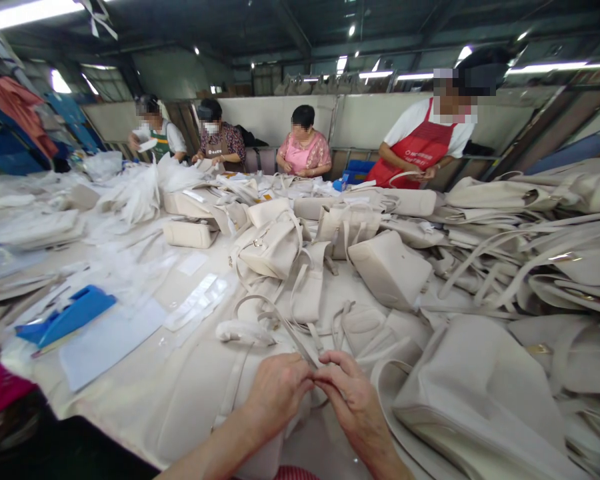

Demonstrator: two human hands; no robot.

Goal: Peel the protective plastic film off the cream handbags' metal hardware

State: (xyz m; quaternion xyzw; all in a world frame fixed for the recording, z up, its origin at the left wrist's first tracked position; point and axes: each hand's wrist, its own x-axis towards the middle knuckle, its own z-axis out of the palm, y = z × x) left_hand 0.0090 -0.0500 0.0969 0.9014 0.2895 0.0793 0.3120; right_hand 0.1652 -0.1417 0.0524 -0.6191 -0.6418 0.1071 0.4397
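Close in front of me, my left hand [279, 381] and my right hand [351, 395] meet with fingertips pinched together. A thin beige bag strap [296, 339] runs up and away from between them, looping over at its far end. The exact spot they grip is covered by the fingers. Beneath my left hand lies a beige handbag [195, 400], tilted toward me. A clear-wrapped handle [245, 333] rests on its far side. Just right of my right hand sits another beige handbag [480, 387] with its wide strap curving toward my wrist.
Beige bags [390, 267] crowd the middle and right of the table. Left are a blue tape dispenser [70, 313], a white sheet [110, 347] and heaped clear plastic [135, 193]. Several co-workers stand or sit across the table, one in a red apron [415, 150].
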